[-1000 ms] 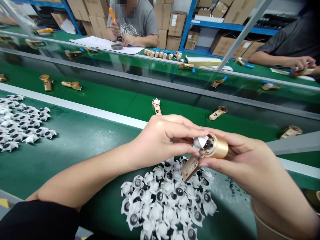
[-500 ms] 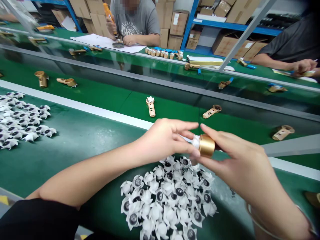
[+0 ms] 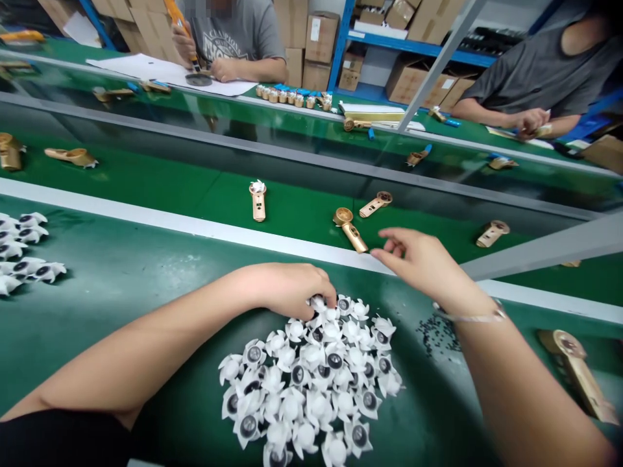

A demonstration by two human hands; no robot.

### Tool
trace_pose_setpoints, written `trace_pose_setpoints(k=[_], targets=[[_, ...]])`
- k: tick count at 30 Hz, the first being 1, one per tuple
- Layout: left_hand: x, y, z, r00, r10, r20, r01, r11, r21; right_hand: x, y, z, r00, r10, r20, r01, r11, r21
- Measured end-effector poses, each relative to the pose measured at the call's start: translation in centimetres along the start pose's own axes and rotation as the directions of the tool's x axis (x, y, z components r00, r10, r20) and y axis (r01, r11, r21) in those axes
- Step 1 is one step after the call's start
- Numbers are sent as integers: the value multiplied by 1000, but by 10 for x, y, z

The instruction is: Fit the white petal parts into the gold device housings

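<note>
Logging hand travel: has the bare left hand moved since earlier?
Yes. Against the heap of white, bladed fan wheels, the left hand has shifted leftward and down in view, now at the heap's far edge.

Bright, even indoor lighting; wide-angle view with stretched margins.
Diffuse light, apparently from overhead, whitens the heap of fan wheels at 6 o'clock; a broad, soft-edged shadow darkens the tabletop at 5 o'clock, and a pale sheen marks it near 9 o'clock. Lens distortion elongates the slightly blurred gold housing at 4 o'clock. The corner at 2 o'clock falls dark, pixelation masks a patch at 11 o'clock, and cartons at 12 o'clock appear soft.
</note>
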State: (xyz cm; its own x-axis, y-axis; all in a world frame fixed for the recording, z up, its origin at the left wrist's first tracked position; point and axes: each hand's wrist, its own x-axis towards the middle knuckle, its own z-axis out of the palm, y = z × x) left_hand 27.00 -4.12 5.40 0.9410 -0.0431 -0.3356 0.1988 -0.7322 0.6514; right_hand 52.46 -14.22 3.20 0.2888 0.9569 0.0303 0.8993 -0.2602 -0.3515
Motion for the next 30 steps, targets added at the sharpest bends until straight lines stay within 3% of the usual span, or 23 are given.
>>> trace_pose_setpoints(k=[4,7,12,15,18,20,25,28,30], targets=[[-3,-5,-4,991,-122,-48,123,992,8,-84,40,2,998,-49,-26,49,999,10],[-5,-10,-7,978,-191,-86,192,981,7,-125,52,17,991,-104,-85,105,995,1],[2,-11,-6,928,-209,-308,187,977,-102,-145,44,39,963,-248,-105,244,968,-55],[10,-7,-3,862,-240,-447,79,934,-348,-142,39,41,963,-260,-73,252,963,-100],[14,2,1,825,-298,-480,-117,742,-660,-135,36,39,958,-281,-52,273,955,-120],[14,10,4,823,-302,-481,-227,601,-766,-127,30,34,953,-299,-57,293,952,-93],[13,31,17,856,-276,-436,-347,318,-882,-102,-16,1,940,-292,-177,316,940,131],[11,39,23,851,-233,-470,-430,203,-880,-90,-52,-23,937,-259,-233,334,857,391],[7,42,23,845,-205,-494,-472,149,-869,-85,-69,-33,930,-280,-239,362,809,463]])
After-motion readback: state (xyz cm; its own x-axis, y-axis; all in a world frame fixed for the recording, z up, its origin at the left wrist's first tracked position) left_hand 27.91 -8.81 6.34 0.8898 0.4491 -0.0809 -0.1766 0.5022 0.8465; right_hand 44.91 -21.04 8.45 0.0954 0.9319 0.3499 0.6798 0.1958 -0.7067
